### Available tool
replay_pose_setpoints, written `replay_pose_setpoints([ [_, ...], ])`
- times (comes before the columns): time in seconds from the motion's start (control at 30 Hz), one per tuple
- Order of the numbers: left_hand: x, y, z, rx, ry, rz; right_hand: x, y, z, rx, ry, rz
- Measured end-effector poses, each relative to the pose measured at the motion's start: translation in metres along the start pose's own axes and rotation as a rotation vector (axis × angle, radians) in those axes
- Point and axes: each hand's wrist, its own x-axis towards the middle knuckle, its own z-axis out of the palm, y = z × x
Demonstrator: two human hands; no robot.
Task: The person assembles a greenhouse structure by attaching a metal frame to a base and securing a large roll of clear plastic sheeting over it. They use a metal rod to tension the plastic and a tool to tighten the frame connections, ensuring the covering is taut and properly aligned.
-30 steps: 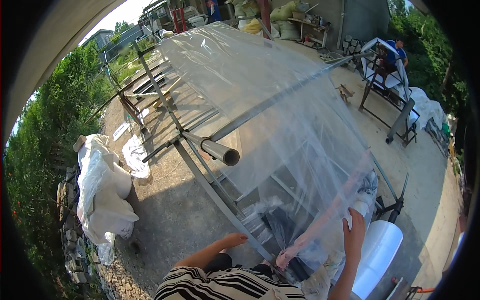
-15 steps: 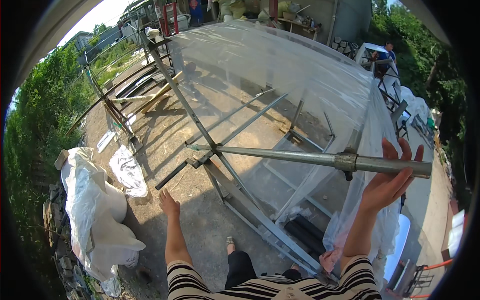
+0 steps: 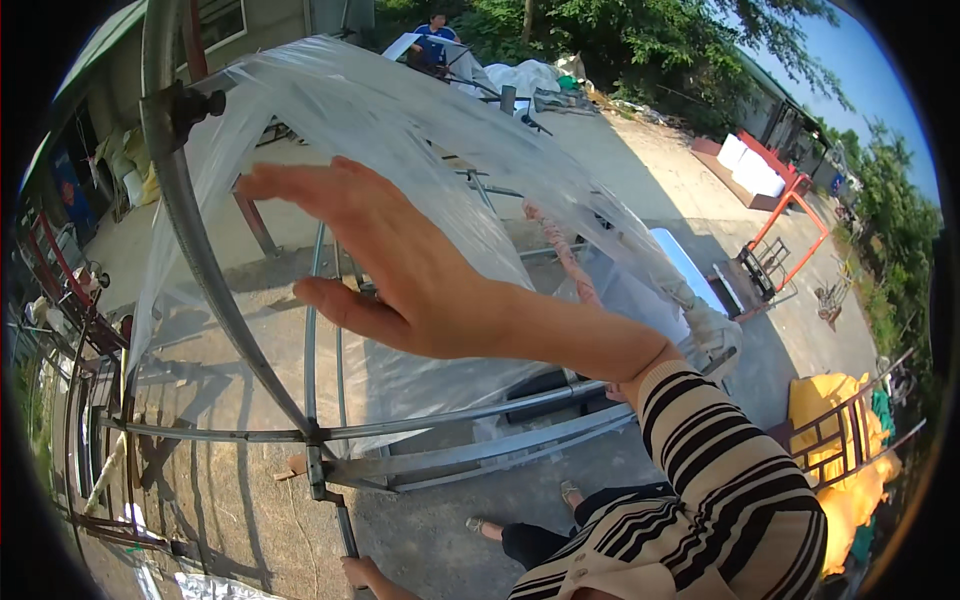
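My right hand is raised across the middle of the view, fingers stretched and thumb apart, with nothing in it. Behind it lies a clear plastic sheet over a metal pipe frame; I see no contact between them. To the hand's left a thick grey pipe curves down to a joint with a crossing pipe. Below that joint hangs a short black handle. At the lower edge my left hand is closed around the handle's bottom end, partly cut off by the picture's edge.
Pink twisted plastic runs along the sheet's right side. A person in blue is at the far side. An orange-framed cart and a yellow cover with a metal rack are on the right. Dark metal frames stand at left.
The view has swung to the right. My right hand has left the pipe end and now hangs free. My left hand has gone from beside the black handle to its end.
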Motion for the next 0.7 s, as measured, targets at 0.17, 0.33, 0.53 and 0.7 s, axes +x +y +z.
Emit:
replay_pose_setpoints([
  [0.17, -0.037, 0.014, 0.007, -0.034, -0.150, 0.130, -0.162, -0.048, -0.070, -0.006, -0.580, 0.130],
  [0.33, -0.059, 0.024, 0.033, -0.170, -0.299, 0.219, -0.253, -0.089, -0.149, -0.036, -0.514, 0.625],
  [0.53, -0.088, 0.022, 0.042, -0.388, -0.512, 0.246, -0.339, -0.108, -0.212, -0.126, -0.454, 0.929],
  [0.7, -0.119, 0.016, 0.016, -0.430, -0.520, 0.312, -0.380, -0.077, -0.272, -0.445, -0.135, 1.052],
])
